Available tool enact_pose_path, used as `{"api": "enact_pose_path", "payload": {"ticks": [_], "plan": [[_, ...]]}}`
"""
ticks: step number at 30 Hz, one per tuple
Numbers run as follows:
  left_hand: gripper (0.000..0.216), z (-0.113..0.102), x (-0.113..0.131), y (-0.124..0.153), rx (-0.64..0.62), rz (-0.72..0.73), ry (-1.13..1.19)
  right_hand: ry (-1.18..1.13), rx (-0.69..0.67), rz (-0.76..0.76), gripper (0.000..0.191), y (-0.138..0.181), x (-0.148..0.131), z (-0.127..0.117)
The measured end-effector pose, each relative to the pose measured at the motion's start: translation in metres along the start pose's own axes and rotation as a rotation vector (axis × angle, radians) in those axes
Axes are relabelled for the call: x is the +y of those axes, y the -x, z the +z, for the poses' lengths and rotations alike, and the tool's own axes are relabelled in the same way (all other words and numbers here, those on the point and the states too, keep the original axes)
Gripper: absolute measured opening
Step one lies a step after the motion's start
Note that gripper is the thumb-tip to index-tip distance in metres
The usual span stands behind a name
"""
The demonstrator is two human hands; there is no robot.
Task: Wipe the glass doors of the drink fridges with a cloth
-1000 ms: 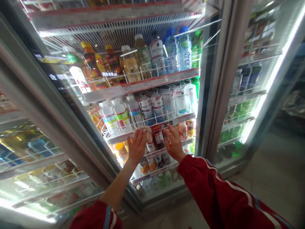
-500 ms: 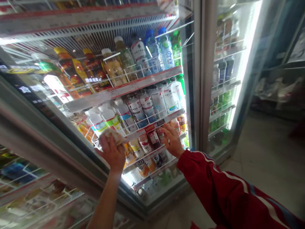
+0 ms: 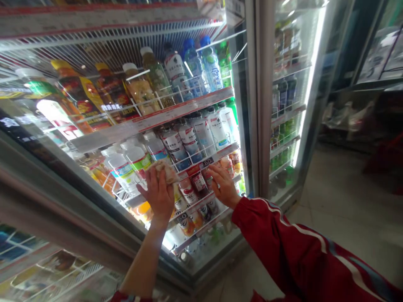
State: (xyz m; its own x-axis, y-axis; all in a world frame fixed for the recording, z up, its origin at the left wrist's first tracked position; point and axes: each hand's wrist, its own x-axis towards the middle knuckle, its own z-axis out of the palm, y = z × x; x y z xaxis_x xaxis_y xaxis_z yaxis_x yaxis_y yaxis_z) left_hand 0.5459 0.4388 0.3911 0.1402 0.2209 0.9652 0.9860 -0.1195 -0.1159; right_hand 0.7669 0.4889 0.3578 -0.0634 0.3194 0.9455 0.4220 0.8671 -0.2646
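Note:
My left hand [image 3: 160, 196] lies over a pale, crumpled cloth [image 3: 169, 172] and presses it against the glass door [image 3: 210, 256] of a drinks fridge. The cloth shows beyond my fingertips, in front of the middle shelves. To the right, my right hand [image 3: 225, 186] has its fingers stretched out at the glass, with nothing held in them. Whether its fingertips touch the pane I cannot tell. Behind the glass, labelled white bottles [image 3: 174, 147] stand on a wire-fronted shelf, and a dark red bottle [image 3: 199, 182] shows between my hands.
A metal door frame [image 3: 262, 126] runs down the right side of this fridge. Past it stands another lit fridge section with green bottles [image 3: 286, 132]. Lower left, more shelved goods [image 3: 59, 264] show behind glass. Plastic bags [image 3: 349, 115] hang at the far right above the tiled floor [image 3: 330, 184].
My left hand and the cloth have slid right across the glass, closer to my right hand. My right hand stays almost in place. The view has shifted slightly to the right.

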Motion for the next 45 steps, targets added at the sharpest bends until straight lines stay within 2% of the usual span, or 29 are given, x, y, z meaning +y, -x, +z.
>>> {"api": "enact_pose_path", "payload": {"ticks": [3,6,8,11,15,18,21,24,26,29,32,34,37,39,42,45], "plan": [[0.045,0.011,0.016,0.001,-0.084,0.039,0.037,-0.087,-0.031,-0.154,0.036,-0.014,-0.025,0.015],[0.044,0.012,0.021,0.011,-0.056,0.007,0.051,-0.108,-0.09,-0.286,0.036,-0.024,-0.051,0.039],[0.048,0.002,0.015,0.021,-0.027,0.003,0.032,-0.045,-0.117,-0.318,0.035,-0.025,-0.064,0.056],[0.064,-0.023,-0.003,0.038,-0.032,0.029,-0.034,0.112,-0.12,-0.282,0.038,-0.019,-0.074,0.081],[0.075,-0.05,-0.019,0.064,-0.091,0.005,-0.134,0.222,-0.091,-0.324,0.036,-0.007,-0.068,0.099],[0.073,-0.057,-0.022,0.077,-0.151,-0.025,-0.161,0.252,0.032,-0.286,0.036,-0.001,-0.037,0.089],[0.072,-0.06,-0.024,0.082,-0.17,-0.052,-0.167,0.329,0.22,-0.045,0.048,-0.002,0.01,0.065],[0.072,-0.058,-0.021,0.081,-0.166,-0.053,-0.154,0.314,0.302,0.117,0.063,-0.003,0.043,0.047],[0.071,-0.053,-0.015,0.078,-0.163,-0.024,-0.127,0.266,0.298,0.108,0.067,0.0,0.041,0.046],[0.07,-0.042,-0.002,0.072,-0.167,0.054,-0.067,0.186,0.237,-0.012,0.067,0.01,0.01,0.063],[0.069,-0.032,0.01,0.066,-0.177,0.093,-0.026,0.103,0.117,-0.156,0.058,0.022,-0.028,0.085],[0.067,-0.028,0.014,0.063,-0.176,0.108,-0.012,0.079,0.024,-0.245,0.048,0.026,-0.04,0.091],[0.067,-0.027,0.013,0.059,-0.169,0.117,-0.009,0.142,-0.001,-0.246,0.037,0.027,-0.028,0.084],[0.068,-0.029,0.009,0.059,-0.16,0.109,-0.02,0.23,0.079,-0.125,0.036,0.025,-0.005,0.072],[0.067,-0.032,0.002,0.063,-0.143,0.083,-0.044,0.332,0.228,0.096,0.043,0.022,0.028,0.057],[0.065,-0.036,-0.003,0.069,-0.169,0.03,-0.064,0.312,0.276,0.15,0.049,0.025,0.031,0.058]]}}
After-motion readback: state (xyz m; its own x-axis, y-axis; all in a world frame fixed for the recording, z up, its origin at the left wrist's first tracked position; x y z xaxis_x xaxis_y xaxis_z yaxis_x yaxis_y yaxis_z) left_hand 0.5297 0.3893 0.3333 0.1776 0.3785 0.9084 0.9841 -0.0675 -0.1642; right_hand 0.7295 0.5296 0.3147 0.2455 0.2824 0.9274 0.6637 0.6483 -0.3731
